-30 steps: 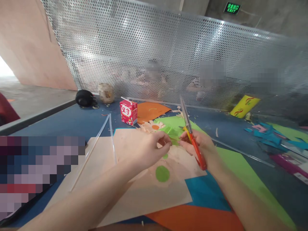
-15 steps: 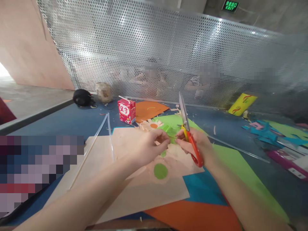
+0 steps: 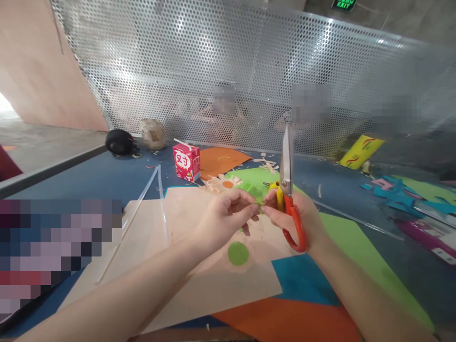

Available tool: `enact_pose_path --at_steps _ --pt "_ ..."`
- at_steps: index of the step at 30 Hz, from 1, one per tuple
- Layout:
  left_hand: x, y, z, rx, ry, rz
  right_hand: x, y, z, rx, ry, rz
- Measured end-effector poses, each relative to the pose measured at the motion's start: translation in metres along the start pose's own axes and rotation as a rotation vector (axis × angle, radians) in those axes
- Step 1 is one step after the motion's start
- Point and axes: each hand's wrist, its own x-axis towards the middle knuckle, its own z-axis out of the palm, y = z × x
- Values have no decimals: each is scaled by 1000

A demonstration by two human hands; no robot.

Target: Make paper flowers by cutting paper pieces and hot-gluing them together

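My left hand pinches a small green paper piece between thumb and fingers. The fingertips of my right hand meet it from the other side. Red-handled scissors are also in my right hand, blades pointing up and seemingly together. Beside them a yellow object with a thin dark tip shows, partly hidden. Below the hands lies a green paper disc on a pale cut-out shape on cream sheets. A pale paper flower with an orange centre lies just beyond.
A pink drink carton stands behind the sheets. Orange paper, green paper and blue paper lie around. A yellow packet sits at the back right, before a perforated metal screen. Clear strips lie left.
My left hand has moved slightly right, and its fingertips have come together with those of my right hand at the green piece. The scissors have shifted right and turned more upright.
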Motion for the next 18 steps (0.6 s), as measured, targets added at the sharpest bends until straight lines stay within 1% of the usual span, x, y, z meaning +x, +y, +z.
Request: enact_pose_path --at_steps 2,4,6,10,13,16,18 --pt "0 3 0 -26 2 -8 -2 -3 -1 -48 15 -8" --pt "0 5 0 -30 33 -2 -4 -5 -2 -61 -4 -32" --pt "0 8 -1 -42 86 28 -7 -6 -2 -57 -52 -66" --pt "0 13 -7 -92 210 136 -12 -7 0 -61 -157 -100" --pt "-1 15 -10 -121 275 209 -16 -5 3 -36 -185 -56" --pt "-2 18 -10 -180 298 247 -19 -1 7 -29 -225 -15" --pt "-3 19 -8 -226 305 266 -19 3 9 -51 -239 -32"
